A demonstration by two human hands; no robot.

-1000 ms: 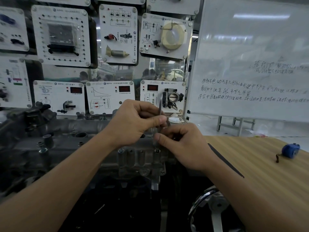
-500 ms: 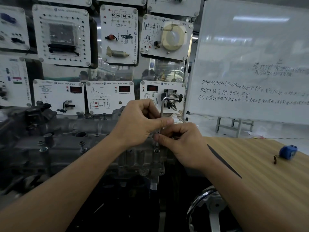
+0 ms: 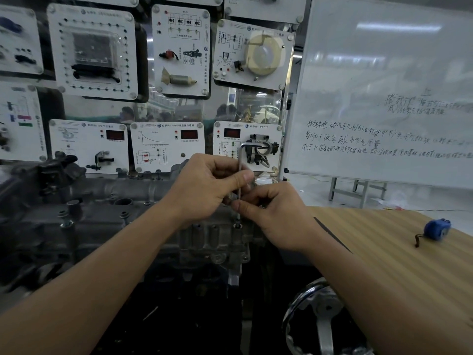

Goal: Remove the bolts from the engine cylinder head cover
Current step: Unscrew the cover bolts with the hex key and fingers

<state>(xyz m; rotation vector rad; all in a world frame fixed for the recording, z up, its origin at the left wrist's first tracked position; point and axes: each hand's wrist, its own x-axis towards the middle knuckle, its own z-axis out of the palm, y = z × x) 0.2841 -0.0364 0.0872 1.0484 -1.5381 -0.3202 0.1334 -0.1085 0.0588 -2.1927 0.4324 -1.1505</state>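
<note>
The grey engine cylinder head cover stretches across the left and centre. An L-shaped hex key stands upright, its short arm pointing right at the top, its tip in a bolt at the cover's near right corner. My left hand pinches the key's shaft between thumb and fingers. My right hand grips the shaft lower down, just above the bolt. Other bolts stick up from the cover further left.
A wooden table lies to the right with a blue tape measure on it. A metal handwheel sits below my right forearm. Sensor display panels and a whiteboard stand behind the engine.
The hex key's short arm has turned into view and now points right. Both hands stay on the shaft with only small finger shifts.
</note>
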